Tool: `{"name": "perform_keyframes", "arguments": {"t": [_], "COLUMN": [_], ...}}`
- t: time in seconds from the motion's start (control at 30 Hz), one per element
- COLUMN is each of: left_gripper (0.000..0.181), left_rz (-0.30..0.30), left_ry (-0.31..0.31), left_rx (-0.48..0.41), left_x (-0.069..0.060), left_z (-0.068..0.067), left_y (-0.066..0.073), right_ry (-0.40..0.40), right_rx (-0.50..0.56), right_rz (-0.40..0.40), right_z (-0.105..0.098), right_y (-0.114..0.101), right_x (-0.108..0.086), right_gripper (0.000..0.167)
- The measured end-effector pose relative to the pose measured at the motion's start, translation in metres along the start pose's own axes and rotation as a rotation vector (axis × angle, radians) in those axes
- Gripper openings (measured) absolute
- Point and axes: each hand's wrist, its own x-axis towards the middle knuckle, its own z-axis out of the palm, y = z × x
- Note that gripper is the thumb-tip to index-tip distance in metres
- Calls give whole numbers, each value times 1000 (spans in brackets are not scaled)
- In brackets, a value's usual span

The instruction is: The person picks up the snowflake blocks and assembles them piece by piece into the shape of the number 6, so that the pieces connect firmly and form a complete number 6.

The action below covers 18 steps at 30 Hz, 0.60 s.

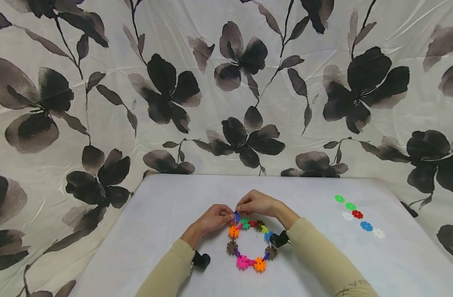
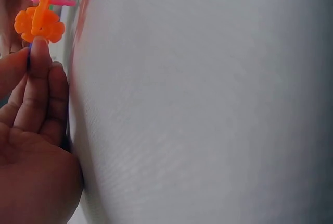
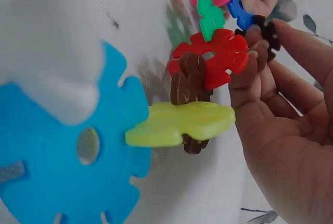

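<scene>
Notched plastic flower discs, slotted edge to edge, form a ring on the table; a pink disc and an orange disc sit at its near side. At the far left of the ring, my left hand pinches a blue disc between thumb and fingers. My right hand meets it there, pinching a black disc that touches the blue one; whether they are slotted together I cannot tell. The right wrist view also shows green, red, brown, yellow and light blue discs joined in a chain.
Loose discs lie on the right of the white table: two green, a red disc, a blue disc and two white. A flower-printed cloth hangs behind. Black wrist cameras are worn on both arms.
</scene>
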Motion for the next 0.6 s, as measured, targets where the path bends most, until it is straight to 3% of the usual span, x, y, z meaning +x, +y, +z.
{"name": "perform_keyframes", "arguments": {"t": [0.37, 0.6], "left_gripper": [17, 17], "left_rz": [-2, -6], "left_ry": [6, 9], "left_rx": [3, -1], "left_x": [2, 2], "left_z": [-1, -1], "left_y": [-2, -1], "right_ry": [-24, -12], "right_rx": [47, 0], "right_rz": [-24, -44], "right_z": [3, 5], "right_y": [0, -1], "right_x": [3, 3], "right_gripper": [30, 29]}}
